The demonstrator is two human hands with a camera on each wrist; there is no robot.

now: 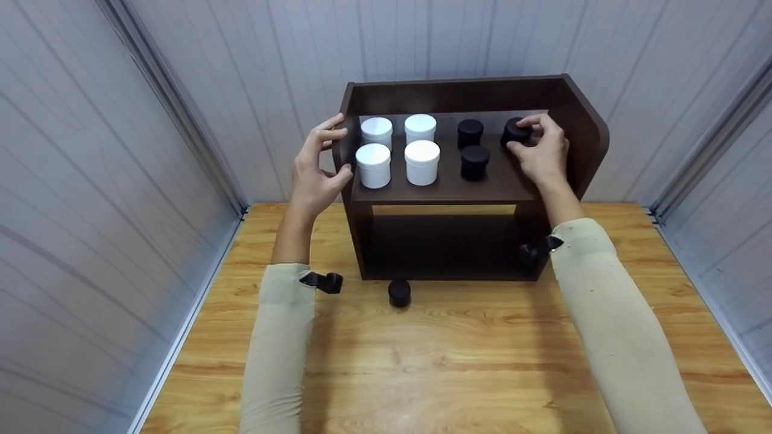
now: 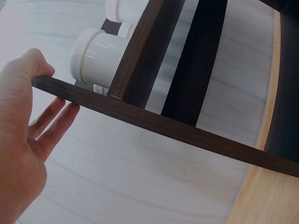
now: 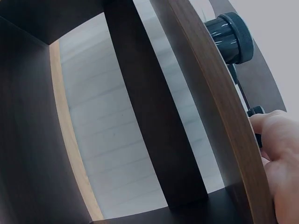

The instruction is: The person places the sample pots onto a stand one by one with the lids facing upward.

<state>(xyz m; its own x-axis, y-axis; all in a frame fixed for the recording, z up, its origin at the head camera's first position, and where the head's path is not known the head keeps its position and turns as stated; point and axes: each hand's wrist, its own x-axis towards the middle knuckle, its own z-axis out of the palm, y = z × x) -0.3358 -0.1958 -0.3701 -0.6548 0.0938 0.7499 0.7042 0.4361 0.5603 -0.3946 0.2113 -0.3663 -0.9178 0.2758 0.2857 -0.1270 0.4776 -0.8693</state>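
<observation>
A dark brown two-tier shelf (image 1: 446,194) stands against the back wall. My left hand (image 1: 316,166) grips the front edge of its left side panel (image 2: 140,122), thumb inside and fingers outside. At the back right of the upper tier, my right hand (image 1: 544,150) pinches a black lidded jar (image 1: 514,129) between thumb and fingers; the hand partly covers it. Left of it are two more black jars, one at the back (image 1: 470,132) and one in front (image 1: 474,163). Several white lidded jars (image 1: 421,163) stand in two rows on the left half, nearest my left hand.
Another black jar (image 1: 399,293) stands on the wood-grain tabletop (image 1: 446,355), just in front of the shelf's lower left part. The lower tier (image 1: 443,244) is dark and shadowed. Pale panelled walls (image 1: 139,199) enclose the left, back and right sides.
</observation>
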